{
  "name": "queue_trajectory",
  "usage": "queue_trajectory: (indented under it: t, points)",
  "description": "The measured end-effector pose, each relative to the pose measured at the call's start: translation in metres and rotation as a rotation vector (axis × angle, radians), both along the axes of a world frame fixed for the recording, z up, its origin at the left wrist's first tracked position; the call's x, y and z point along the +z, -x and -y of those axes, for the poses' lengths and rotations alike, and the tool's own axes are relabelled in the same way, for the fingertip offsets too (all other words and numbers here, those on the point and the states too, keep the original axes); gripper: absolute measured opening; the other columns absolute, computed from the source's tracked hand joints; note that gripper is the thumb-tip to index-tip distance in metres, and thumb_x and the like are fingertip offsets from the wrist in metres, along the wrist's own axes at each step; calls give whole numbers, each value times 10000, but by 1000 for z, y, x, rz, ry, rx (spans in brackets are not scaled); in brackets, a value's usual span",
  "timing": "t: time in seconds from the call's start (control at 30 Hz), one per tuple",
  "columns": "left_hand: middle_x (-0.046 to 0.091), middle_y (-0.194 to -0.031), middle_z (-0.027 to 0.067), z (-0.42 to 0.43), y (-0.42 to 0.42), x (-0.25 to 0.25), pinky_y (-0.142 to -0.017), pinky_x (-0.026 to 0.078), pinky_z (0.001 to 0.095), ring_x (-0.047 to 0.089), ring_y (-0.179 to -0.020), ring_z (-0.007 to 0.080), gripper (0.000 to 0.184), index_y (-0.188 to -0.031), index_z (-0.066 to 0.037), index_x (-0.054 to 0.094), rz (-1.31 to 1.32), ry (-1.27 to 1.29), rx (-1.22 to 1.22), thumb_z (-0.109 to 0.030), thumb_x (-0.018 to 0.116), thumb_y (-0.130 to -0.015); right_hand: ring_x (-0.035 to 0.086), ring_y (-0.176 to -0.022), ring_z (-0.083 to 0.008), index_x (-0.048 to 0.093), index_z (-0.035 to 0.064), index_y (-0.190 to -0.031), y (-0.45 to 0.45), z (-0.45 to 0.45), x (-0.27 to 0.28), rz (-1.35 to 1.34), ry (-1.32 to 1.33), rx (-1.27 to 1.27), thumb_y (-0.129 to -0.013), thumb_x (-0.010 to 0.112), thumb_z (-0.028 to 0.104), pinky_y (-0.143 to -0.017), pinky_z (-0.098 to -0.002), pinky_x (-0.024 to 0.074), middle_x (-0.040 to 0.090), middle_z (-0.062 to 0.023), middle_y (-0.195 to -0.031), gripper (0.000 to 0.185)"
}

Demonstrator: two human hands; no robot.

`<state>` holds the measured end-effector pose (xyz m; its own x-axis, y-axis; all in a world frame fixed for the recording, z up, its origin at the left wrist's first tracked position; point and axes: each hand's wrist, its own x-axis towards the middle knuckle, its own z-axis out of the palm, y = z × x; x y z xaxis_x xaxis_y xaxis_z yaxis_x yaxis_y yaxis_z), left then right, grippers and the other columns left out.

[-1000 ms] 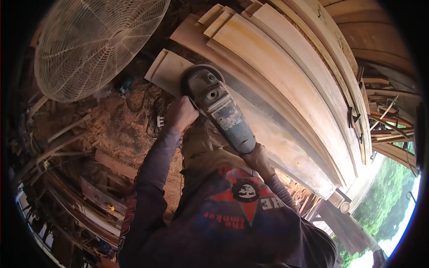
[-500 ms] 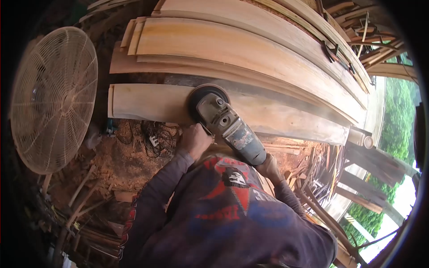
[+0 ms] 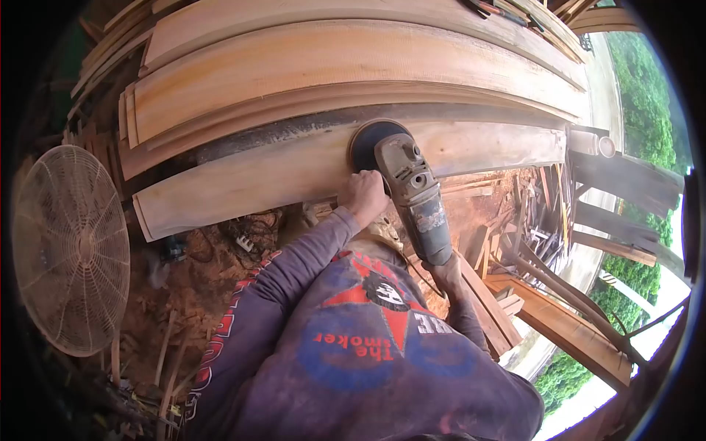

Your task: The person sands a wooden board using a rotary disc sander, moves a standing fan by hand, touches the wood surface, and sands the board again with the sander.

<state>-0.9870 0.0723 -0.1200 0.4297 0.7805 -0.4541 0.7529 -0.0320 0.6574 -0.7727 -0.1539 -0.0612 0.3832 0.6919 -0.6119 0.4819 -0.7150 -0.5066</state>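
Observation:
A worn grey-green power sander (image 3: 423, 206) rests its round dark disc (image 3: 373, 143) on a pale wooden plank (image 3: 265, 170). My left hand (image 3: 365, 195) is closed round the side handle by the disc, which is mostly hidden by the fingers. At the rear end of the tool body, my right hand (image 3: 446, 273) is wrapped round the grip. The plank lies lengthwise across the view in front of my body, with the disc near its middle.
Wide boards (image 3: 353, 55) are stacked beyond the plank. A large round fan (image 3: 73, 250) stands at the left. Clamps (image 3: 500, 11) lie on boards at the top right. Wood shavings and offcuts cover the ground, with a cable and power strip (image 3: 244, 242) below the plank.
The view has turned and shifted, so the plank lies more level and the fan sits lower left. The sander has moved rightwards along the plank, with both hands still holding it.

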Motion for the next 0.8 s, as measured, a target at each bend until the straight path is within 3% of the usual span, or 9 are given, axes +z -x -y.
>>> queue_trajectory:
  t: [0.07,0.27,0.37,0.5,0.6,0.8]
  points:
    - [756,-981,205,-7,-30,-4,-834,609,445,750,-929,350,242,-899,-24,769,-58,-108,-57,-213,799,-751,741,-963,-217,747,-48,-1067,-11,-2,1,1,37,-53,-770,794,152,-816,-377,565,784,-145,-1011,362]
    - [765,-989,210,-35,-123,1,-826,617,428,760,-946,338,254,-923,-30,786,-34,-98,-175,-208,804,-741,741,-947,-214,743,-36,-1073,-76,-2,-1,64,185,-139,-735,804,151,-825,-362,558,783,-150,-990,391]
    - [768,-1001,208,-46,-178,10,-835,618,435,762,-953,334,255,-936,-32,791,-2,-65,-244,-212,801,-756,741,-926,-220,734,-28,-1088,-114,6,-5,63,5,-192,-717,823,185,-791,-374,553,776,-173,-972,438]
    - [771,-1021,191,-50,-255,18,-856,617,431,757,-973,342,236,-942,-38,793,-31,-46,-318,-208,783,-779,740,-889,-235,737,-31,-1067,-178,29,-23,123,7,-219,-712,827,201,-773,-381,550,771,-178,-942,433]
    - [770,-1051,184,-52,-309,19,-879,611,421,751,-1013,334,223,-954,-44,796,-10,-54,-358,-197,764,-796,688,-684,-180,727,-50,-857,-210,30,-16,140,24,-307,-731,822,188,-636,-356,530,726,-105,-739,286]
    - [761,-1089,197,-48,-367,26,-903,598,427,738,-1058,342,260,-1032,-47,796,-12,-41,-434,-187,730,-823,639,-599,-128,711,-25,-741,-245,39,-15,122,36,-408,-720,809,185,-554,-329,485,691,-67,-660,233]
